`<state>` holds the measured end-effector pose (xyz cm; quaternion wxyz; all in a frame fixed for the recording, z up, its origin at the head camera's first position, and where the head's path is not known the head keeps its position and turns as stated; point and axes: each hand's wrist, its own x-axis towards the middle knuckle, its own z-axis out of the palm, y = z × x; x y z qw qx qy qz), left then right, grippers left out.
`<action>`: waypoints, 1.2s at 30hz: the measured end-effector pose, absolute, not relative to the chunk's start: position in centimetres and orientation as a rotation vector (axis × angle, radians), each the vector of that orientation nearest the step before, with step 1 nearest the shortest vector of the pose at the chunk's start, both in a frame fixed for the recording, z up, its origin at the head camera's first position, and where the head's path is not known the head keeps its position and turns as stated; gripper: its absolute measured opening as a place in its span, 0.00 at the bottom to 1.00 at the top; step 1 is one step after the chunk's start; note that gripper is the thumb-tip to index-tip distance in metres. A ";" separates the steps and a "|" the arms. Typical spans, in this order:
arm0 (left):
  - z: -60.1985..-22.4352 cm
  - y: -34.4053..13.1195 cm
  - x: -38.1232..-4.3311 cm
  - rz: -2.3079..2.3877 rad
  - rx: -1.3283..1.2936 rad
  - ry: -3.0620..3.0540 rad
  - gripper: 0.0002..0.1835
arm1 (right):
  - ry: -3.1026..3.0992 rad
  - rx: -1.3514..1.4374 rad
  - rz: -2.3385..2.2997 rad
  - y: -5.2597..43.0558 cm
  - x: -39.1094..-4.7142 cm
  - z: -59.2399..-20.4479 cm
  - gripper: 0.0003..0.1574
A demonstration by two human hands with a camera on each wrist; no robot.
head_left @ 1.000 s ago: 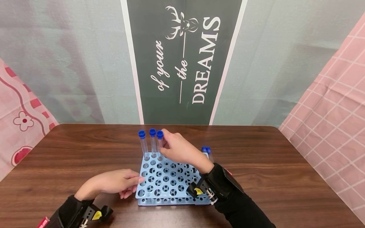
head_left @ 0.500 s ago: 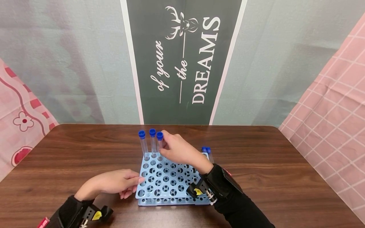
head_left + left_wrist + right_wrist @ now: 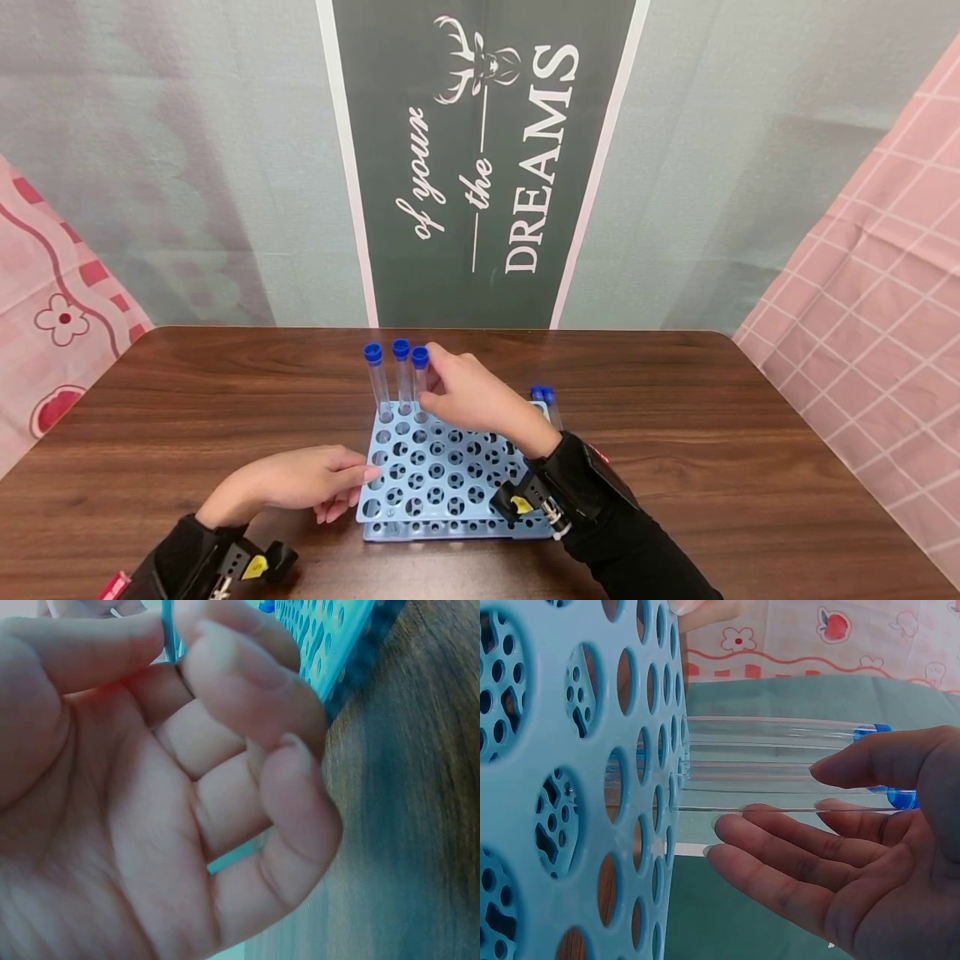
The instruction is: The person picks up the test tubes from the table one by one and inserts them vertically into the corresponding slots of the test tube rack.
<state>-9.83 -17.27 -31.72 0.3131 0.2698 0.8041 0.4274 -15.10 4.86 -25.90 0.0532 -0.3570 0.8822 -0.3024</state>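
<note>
A light blue test tube rack [image 3: 423, 518] stands on the table in the head view. At its back left corner, three clear test tubes with blue caps stand upright in the holes: the leftmost tube [image 3: 380, 387], the middle tube [image 3: 403, 379] and the rightmost tube [image 3: 421, 358]. My right hand [image 3: 476, 390] pinches that rightmost one just below its cap; in the right wrist view the thumb [image 3: 877, 757] lies across the tubes, with the fingers on the other side. My left hand [image 3: 303, 479] grips the rack's left edge between thumb and curled fingers, also seen in the left wrist view.
Two more blue-capped tubes [image 3: 549, 397] show at the rack's back right corner, partly hidden. A dark wooden table [image 3: 720, 433] extends to both sides. Behind it hangs a grey-green curtain [image 3: 255, 167] with white lettering, and pink cloths hang at either side.
The cap of the pinched test tube sits very slightly lower than a second ago. Both hands and the rack hold nearly the same places.
</note>
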 end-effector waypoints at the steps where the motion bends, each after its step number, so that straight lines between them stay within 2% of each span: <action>1: -31.7 -17.3 -9.8 1.131 0.712 2.118 0.22 | 2.682 -1.082 -0.917 4.9 -15.1 -25.9 0.11; 20: -31.6 -17.3 -9.8 1.130 0.704 2.106 0.22 | 2.652 -0.988 -0.917 5.8 -14.7 -26.5 0.15; 36: -31.5 -17.3 -9.8 1.118 0.694 2.121 0.22 | 2.686 -0.975 -1.007 7.4 -13.7 -27.0 0.13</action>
